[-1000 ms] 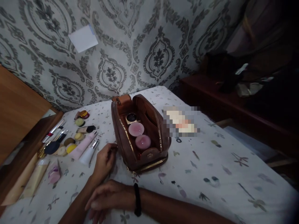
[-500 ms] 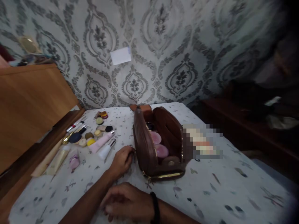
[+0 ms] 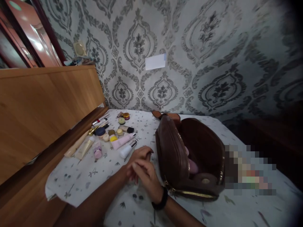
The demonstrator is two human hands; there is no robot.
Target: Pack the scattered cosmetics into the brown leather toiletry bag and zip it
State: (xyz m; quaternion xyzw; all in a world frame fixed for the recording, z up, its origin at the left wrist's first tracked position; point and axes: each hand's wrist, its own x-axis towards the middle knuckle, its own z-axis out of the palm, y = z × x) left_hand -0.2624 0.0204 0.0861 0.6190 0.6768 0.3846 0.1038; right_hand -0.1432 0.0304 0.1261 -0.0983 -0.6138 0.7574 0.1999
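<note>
While the brown, gold-zipped bag [image 3: 172, 156] gapes, left grip [image 3: 141, 154] and right grip [image 3: 147, 179] look loose and empty.

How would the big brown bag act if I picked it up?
The brown bag might bend a little, because its sides look leathery but stand up themselves. Tipped over, it could spill the pink things, since its top gapes open. Pushed, it would probably slide before toppling, as it sits low and wide.
</note>
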